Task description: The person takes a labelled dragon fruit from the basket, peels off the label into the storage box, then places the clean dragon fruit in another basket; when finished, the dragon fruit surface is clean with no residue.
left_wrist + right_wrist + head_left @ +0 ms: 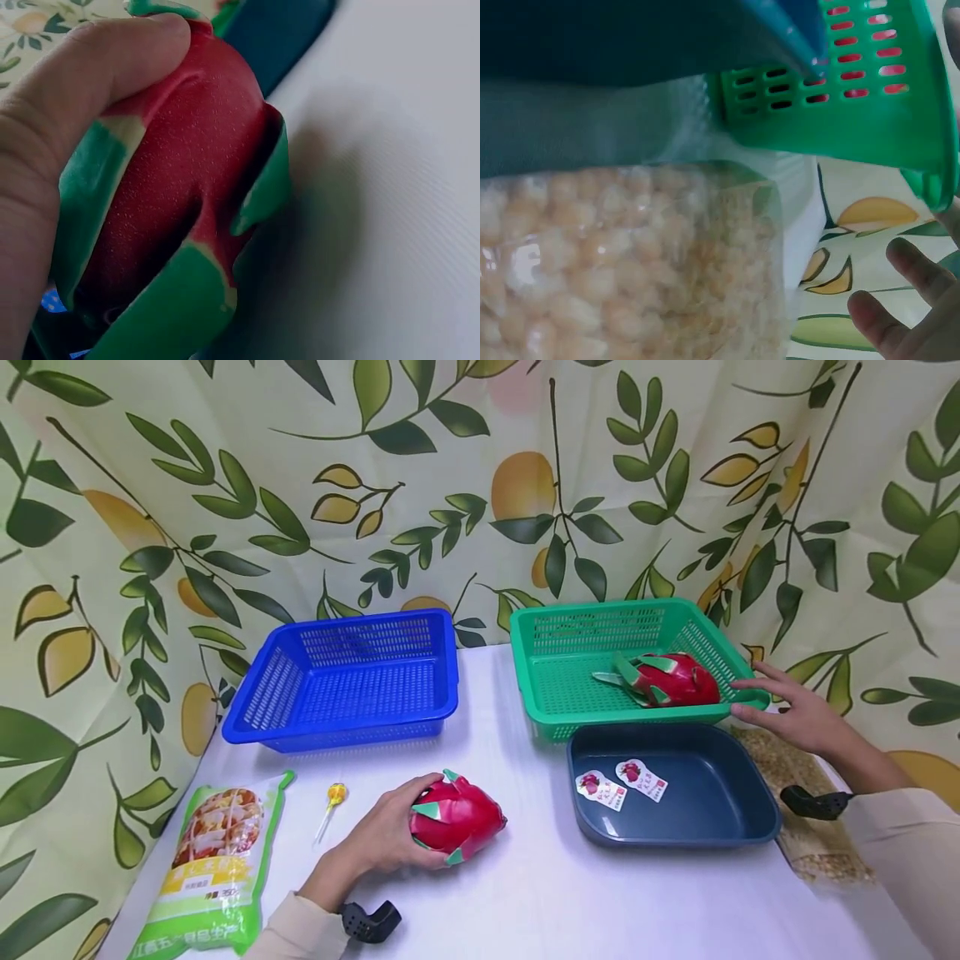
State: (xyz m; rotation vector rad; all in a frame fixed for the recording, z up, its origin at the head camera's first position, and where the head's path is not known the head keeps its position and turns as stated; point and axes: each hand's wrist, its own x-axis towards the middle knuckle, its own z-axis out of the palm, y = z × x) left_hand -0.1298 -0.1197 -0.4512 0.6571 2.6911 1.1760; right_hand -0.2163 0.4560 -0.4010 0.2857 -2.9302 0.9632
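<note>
My left hand (393, 828) grips a red dragon fruit (467, 814) with green scales, low over the white table. In the left wrist view the thumb (112, 56) lies along the fruit's red skin (187, 112); the other fingers are hidden. At the right end of the green basket (527, 693) is my right hand (806, 718), its fingers spread and holding nothing. The fingertips overlap the rim in the head view; whether they touch it I cannot tell. Inside that basket lies another dragon fruit (678, 681), its green tips pointing left.
A navy tub (675, 827) with two dragon-fruit stickers (600, 789) stands before the green basket. Beside it lies a clear bag of pale kernels (592, 262). On the left are a blue basket (367, 681), a yellow lollipop (336, 795) and a green-and-white food bag (213, 868).
</note>
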